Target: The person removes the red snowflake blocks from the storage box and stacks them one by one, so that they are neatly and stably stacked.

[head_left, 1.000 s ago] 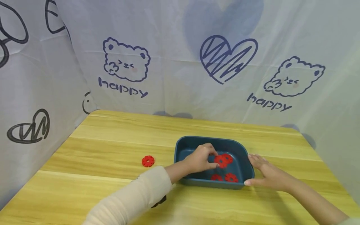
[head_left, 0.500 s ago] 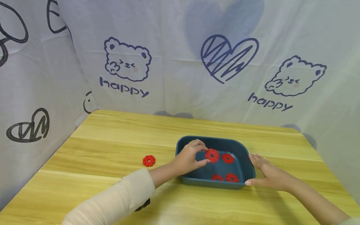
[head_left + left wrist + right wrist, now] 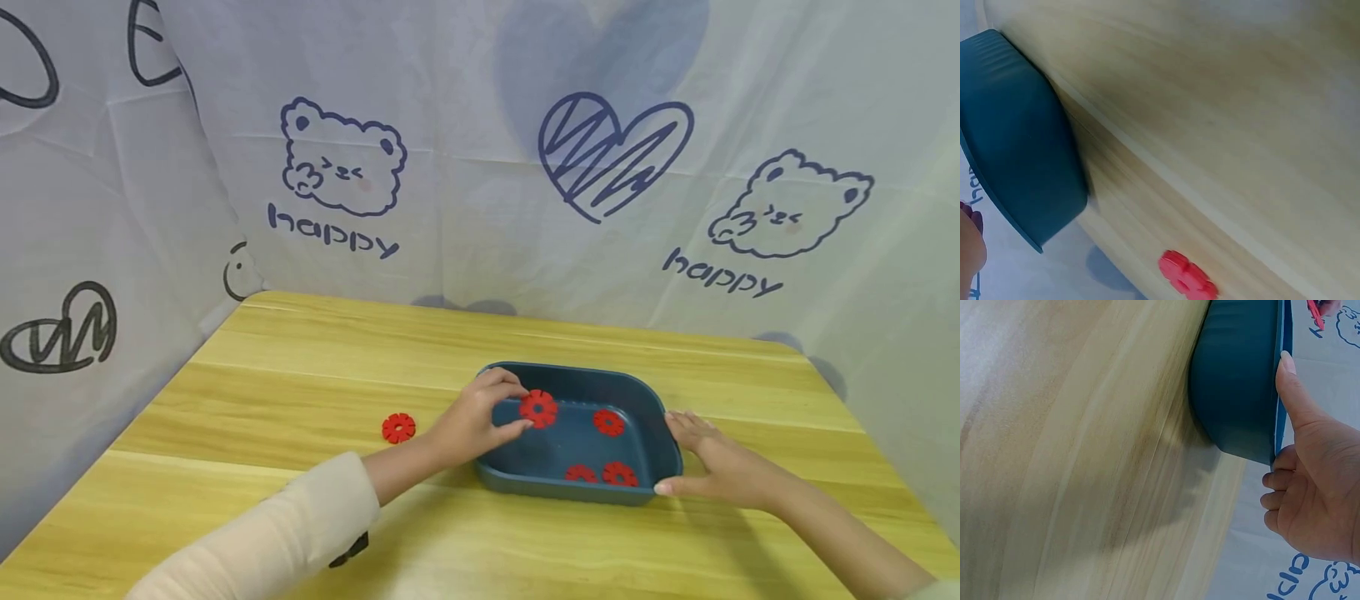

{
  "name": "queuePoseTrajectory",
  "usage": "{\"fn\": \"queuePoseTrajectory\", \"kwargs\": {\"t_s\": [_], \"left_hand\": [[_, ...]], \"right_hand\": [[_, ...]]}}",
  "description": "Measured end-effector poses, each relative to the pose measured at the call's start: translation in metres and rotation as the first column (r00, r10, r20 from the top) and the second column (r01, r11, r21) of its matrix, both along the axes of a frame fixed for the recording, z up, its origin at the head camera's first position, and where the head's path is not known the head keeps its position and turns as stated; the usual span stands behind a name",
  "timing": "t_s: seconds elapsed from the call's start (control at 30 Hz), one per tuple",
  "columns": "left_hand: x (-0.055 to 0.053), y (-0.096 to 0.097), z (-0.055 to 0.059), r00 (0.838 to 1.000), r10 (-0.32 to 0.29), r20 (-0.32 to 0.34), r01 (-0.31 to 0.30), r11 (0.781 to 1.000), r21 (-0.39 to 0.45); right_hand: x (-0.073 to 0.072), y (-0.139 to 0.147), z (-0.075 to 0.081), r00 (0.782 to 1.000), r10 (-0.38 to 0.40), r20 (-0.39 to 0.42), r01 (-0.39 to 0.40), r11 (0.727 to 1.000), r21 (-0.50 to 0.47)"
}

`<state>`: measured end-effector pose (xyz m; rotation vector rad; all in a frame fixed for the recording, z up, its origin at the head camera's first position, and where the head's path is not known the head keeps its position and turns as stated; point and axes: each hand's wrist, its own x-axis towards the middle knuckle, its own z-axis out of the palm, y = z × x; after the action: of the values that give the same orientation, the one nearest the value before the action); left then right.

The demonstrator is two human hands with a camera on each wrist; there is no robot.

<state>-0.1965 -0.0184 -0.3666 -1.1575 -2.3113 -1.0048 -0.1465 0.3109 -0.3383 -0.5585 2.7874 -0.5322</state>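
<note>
In the head view my left hand pinches a red notched plastic disc between thumb and fingers, over the left part of a dark blue-green bin. Inside the bin lie three similar discs, one towards the back right and two by the front wall, partly hidden by it. My right hand rests against the bin's right end, fingers along the side and thumb on the rim. One more red disc lies on the table left of the bin.
The wooden table has white cloth with drawn bears and hearts behind it and along its sides. A small black object shows under my left sleeve.
My left hand has moved left across the bin, lifting a disc away from the one it overlapped. My right hand stays against the bin.
</note>
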Motion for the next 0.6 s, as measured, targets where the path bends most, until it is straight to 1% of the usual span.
{"fn": "queuePoseTrajectory", "kwargs": {"t_s": [0.13,0.3,0.43,0.53,0.6], "left_hand": [[0.0,-0.009,-0.001,1.0,0.008,-0.027,-0.008,1.0,0.01],[-0.001,-0.022,-0.005,0.999,0.007,-0.043,-0.006,1.0,0.018],[-0.001,-0.034,-0.007,0.998,0.022,-0.06,-0.021,0.999,0.03],[-0.001,-0.042,-0.009,0.996,0.048,-0.08,-0.045,0.998,0.04],[-0.001,-0.047,-0.011,0.993,0.062,-0.098,-0.058,0.997,0.049]], "right_hand": [[0.0,0.0,0.0,1.0,-0.006,0.016,0.006,1.0,0.006],[0.0,0.0,0.0,1.0,-0.007,0.02,0.007,1.0,0.004],[0.0,0.0,0.0,1.0,0.0,-0.008,0.0,1.0,0.001],[0.001,0.0,0.0,1.0,0.004,-0.029,-0.004,1.0,0.003],[0.001,0.0,0.0,1.0,0.002,-0.03,-0.002,1.0,0.004]]}}
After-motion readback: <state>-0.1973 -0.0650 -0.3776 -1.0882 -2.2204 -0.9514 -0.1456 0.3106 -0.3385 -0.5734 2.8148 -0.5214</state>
